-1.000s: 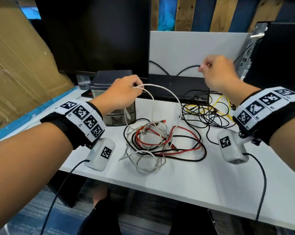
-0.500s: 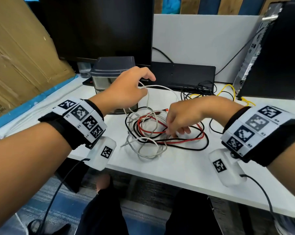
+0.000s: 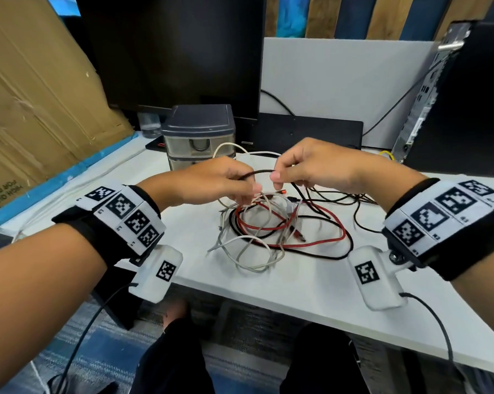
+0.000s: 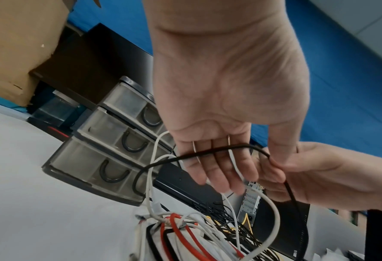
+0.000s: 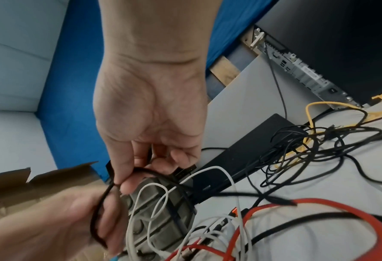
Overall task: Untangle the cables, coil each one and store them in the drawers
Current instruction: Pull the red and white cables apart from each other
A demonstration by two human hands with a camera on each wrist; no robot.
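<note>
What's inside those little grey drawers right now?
All three drawers of the drawer unit are shut. Through their tinted fronts, no contents show in the left wrist view. A white cable and the left hand cover parts.

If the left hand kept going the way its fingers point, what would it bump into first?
Probably the right hand. The left hand has its fingers aimed at it, with only the black cable draped across them. Depth is unclear; the drawers sit off to one side.

so the cable tangle (image 3: 279,226) sits mid-desk (image 3: 311,294), drawer unit (image 3: 198,137) behind it to the left, monitor (image 3: 171,52) behind that, computer tower (image 3: 464,109) far right
</note>
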